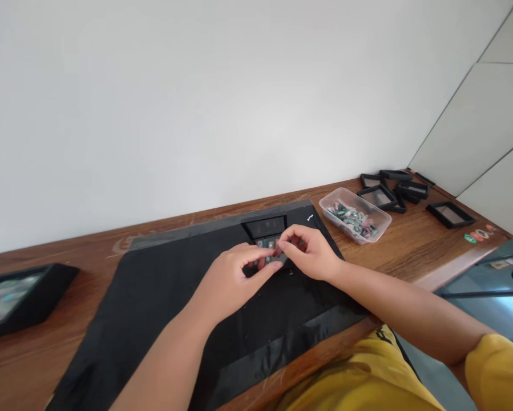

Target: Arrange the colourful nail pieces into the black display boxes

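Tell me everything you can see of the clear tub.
The clear tub looks plastic, rectangular and open-topped, with rounded corners and a rim. Inside lies a heap of small green, pink and whitish pieces. It sits upright on the wooden table, right of the black mat. A black frame lies just beyond it; whether they touch is unclear. Neither the left hand nor right hand touches it.

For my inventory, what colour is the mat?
The mat is black; the head view shows it best.
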Demonstrator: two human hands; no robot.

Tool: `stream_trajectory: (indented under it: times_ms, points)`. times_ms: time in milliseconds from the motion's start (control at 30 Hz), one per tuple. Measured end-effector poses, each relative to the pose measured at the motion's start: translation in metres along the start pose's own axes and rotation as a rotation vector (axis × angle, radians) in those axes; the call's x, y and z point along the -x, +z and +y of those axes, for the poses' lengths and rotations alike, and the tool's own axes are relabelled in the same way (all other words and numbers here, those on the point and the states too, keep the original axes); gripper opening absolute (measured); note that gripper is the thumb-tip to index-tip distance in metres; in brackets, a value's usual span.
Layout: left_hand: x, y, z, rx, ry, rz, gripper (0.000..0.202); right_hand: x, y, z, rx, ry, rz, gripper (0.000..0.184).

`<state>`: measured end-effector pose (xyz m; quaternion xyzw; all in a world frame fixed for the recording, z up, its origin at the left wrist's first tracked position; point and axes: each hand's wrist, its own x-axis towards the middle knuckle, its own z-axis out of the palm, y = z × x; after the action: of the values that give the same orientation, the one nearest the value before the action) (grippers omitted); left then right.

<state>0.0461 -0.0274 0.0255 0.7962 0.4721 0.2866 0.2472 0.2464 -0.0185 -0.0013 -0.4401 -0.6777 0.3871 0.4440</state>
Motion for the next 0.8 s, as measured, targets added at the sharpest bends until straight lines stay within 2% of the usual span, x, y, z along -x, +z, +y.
stream_trajectory:
  times_ms: [100,267,467,800]
  points:
    - [0.0,0.005,0.005,0.051,0.008,-0.008,0.035,0.0,0.001,0.0,-0.121,0.04,-0.029,0.012]
    - [0.0,0.008,0.009,0.147,-0.002,0.012,0.036,0.002,-0.001,-0.002,-0.129,0.023,-0.029,0.016]
    - [0.002,0.01,0.004,0.227,-0.057,0.056,0.036,0.005,-0.003,-0.004,-0.162,0.011,-0.042,0.017]
    - [0.004,0.009,0.014,0.283,-0.038,0.124,0.027,0.004,-0.003,-0.003,-0.369,0.033,-0.084,0.027]
